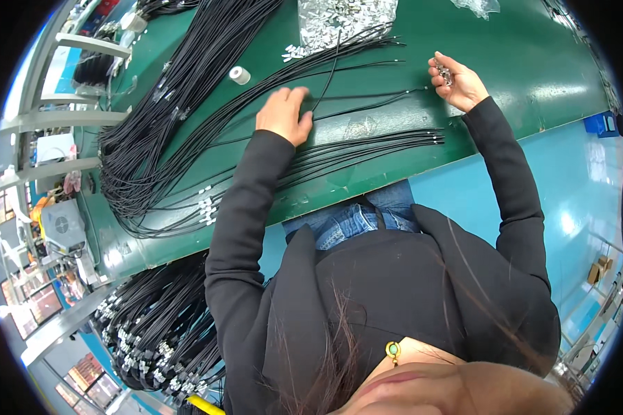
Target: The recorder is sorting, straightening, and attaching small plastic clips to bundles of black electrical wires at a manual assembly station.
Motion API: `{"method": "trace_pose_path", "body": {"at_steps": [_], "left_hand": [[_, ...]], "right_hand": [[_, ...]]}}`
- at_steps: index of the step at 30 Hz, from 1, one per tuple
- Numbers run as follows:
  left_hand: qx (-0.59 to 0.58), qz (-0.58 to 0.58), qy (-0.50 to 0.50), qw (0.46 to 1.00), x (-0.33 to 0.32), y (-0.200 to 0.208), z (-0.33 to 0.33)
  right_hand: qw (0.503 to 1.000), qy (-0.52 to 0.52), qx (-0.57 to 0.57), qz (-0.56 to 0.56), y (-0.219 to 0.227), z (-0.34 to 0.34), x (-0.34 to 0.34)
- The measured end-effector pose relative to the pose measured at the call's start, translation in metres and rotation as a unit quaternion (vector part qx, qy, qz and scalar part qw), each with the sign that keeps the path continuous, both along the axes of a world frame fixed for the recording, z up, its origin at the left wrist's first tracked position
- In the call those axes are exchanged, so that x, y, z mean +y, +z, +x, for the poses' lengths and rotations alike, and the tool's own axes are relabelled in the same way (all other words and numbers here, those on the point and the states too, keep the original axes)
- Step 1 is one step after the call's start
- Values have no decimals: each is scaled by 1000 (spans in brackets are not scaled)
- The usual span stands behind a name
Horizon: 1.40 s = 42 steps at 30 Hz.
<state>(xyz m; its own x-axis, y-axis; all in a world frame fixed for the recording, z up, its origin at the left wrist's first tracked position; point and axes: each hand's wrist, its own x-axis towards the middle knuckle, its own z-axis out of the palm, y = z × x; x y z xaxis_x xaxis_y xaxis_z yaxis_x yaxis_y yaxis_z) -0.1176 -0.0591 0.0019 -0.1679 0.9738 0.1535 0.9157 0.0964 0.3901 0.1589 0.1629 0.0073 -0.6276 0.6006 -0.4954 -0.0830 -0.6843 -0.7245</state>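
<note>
My left hand [282, 116] is over the black cables [256, 97] on the green table, its thumb and fingers apart. It is slightly blurred, and whether its fingertips touch a cable is hard to see. One thin cable crosses the others just right of its thumb. Farther right, my right hand [464, 86] is raised above the table with its fingers curled around several small shiny connector pieces [444, 72]. Some cable ends with small light tips lie just left of it. A row of separate cables [387, 141] lies along the near side of the table.
A clear bag of small white connector pieces [346, 22] lies at the back, with loose pieces beside it. A white spool [239, 75] stands near a thick black cable bundle [201, 55]. More cables with white ends [159, 346] hang below the table at left, near metal rails [69, 116].
</note>
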Motion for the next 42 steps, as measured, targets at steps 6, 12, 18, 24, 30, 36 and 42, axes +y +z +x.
{"method": "trace_pose_path", "body": {"at_steps": [6,12,18,24,30,36,42], "left_hand": [[218,-11,211,953,-32,9,-40],[138,-102,179,969,-88,-11,-109],[-43,-142,81,986,-75,13,-86],[106,-33,47,993,9,3,-8],[246,-4,22,969,21,-30,-3],[221,-77,96,968,37,-20,-9],[38,-38,92,994,49,28,-37]], "right_hand": [[1000,-5,-18,-8,-8,6,-4],[1000,-4,-19,-7,-20,5,-1],[1000,3,10,-10,-25,7,3],[1000,-15,-2,12,-27,2,-1],[999,12,28,11,-30,8,3],[999,6,29,26,-33,8,2],[998,2,53,20,-36,9,1]]}}
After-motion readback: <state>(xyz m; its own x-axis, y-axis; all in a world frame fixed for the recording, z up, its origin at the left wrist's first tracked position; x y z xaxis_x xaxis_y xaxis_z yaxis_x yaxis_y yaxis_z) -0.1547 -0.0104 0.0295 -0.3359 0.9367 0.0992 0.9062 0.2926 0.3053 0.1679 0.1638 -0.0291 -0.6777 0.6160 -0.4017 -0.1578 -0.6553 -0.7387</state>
